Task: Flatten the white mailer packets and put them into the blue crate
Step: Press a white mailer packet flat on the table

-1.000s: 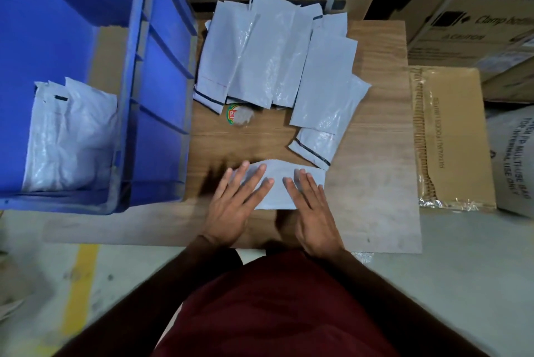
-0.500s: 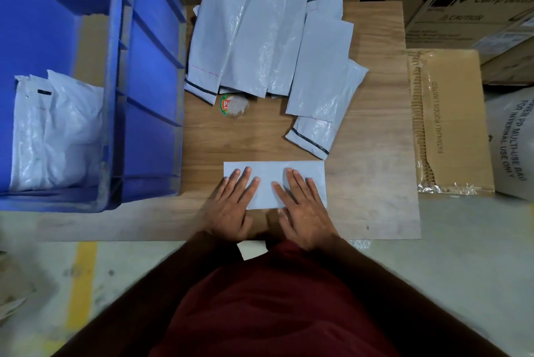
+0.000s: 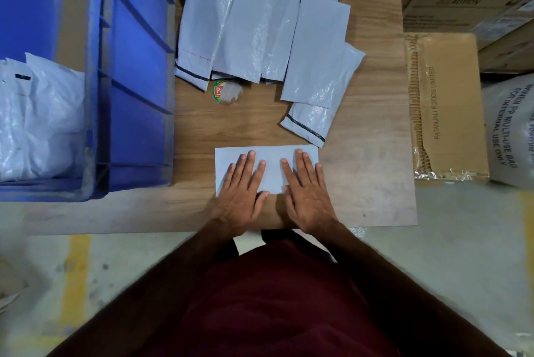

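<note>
The left hand (image 3: 242, 196) and the right hand (image 3: 307, 194) both lie flat, fingers straight and a little spread, pressing down on 1 white mailer packet (image 3: 270, 164) near the front edge of the wooden table (image 3: 372, 183). A second ago that packet looked bent and bumpy, with a corner sticking up between the hands; now it is a neat flat shape with straight edges, and the hands have moved apart along it. So this packet looks about ready to go into the blue crate (image 3: 135, 91), which sits just left of the table and has white packets (image 3: 40, 119) in it already. A pile of unflattened packets (image 3: 260, 27) waits at the back of the table, so lots of work is left. How many are in that pile is hard to tell, as they overlap and the top ones are cut off. A small round thing (image 3: 226, 92) with a red and green label peeks out from under the pile; I cannot tell what it is. The crate's left part is cut off too.
</note>
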`<state>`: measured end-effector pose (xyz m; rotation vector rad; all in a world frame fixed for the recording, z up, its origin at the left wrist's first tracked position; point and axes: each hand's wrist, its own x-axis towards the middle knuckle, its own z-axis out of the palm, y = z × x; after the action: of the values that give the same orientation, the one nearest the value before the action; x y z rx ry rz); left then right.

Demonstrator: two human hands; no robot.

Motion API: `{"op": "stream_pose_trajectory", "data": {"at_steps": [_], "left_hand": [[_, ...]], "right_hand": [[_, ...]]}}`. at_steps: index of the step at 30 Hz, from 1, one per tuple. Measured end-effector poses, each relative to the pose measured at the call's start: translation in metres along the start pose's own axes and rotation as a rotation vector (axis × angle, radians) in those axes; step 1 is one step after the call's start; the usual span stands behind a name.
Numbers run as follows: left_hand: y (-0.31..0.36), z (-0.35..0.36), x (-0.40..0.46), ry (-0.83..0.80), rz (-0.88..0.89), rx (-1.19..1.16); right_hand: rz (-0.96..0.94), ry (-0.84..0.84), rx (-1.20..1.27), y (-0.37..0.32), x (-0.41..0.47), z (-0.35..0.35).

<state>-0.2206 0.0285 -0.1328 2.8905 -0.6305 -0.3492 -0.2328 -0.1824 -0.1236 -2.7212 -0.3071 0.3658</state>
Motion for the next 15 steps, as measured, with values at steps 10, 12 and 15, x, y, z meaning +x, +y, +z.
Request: {"op": "stream_pose_trajectory", "data": {"at_steps": [10,12,15], "left_hand": [[0.022,0.002,0.014,0.073,0.053,-0.003],[0.026,0.008,0.017,0.035,0.078,0.026],[0.032,0.011,0.018,-0.003,0.024,0.044]], "right_hand": [[0.032,0.037,0.120,0.018,-0.007,-0.003],[0.067,0.051,0.083,0.025,-0.011,-0.003],[0.038,0.040,0.051,0.031,-0.014,0.000]]}}
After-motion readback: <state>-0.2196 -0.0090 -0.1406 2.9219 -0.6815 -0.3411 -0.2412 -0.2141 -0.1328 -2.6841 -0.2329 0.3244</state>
